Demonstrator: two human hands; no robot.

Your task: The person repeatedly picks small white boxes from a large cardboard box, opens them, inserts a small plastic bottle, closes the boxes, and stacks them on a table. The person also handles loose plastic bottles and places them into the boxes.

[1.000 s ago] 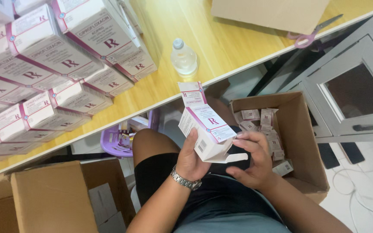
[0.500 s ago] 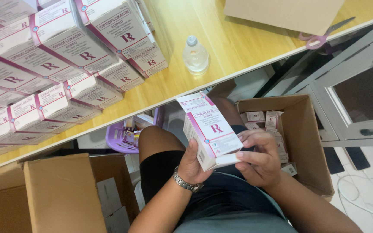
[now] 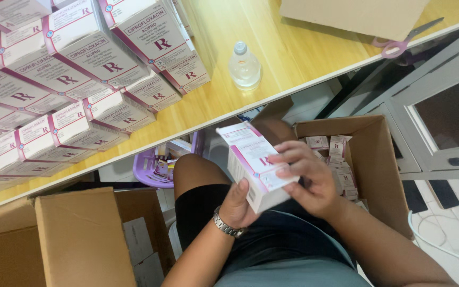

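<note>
Over the lap, below the bench (image 3: 293, 58) edge, sits a white-and-pink carton (image 3: 253, 165), tilted, one end pointing up toward the bench. Left hand (image 3: 237, 204) cups it from underneath, thumb up the side, fingers closed round the lower end. Right hand (image 3: 306, 178) lies over the near end, fingers curled on the flap there. Grip looks light: the carton could slip off the knee if that flap gets pushed hard, or the flap could crease. Right beside it stands an open cardboard box (image 3: 383, 159) of small packs. Up top, stacked cartons (image 3: 81, 69), a clear bottle (image 3: 244, 66), pink scissors (image 3: 399, 45).
</note>
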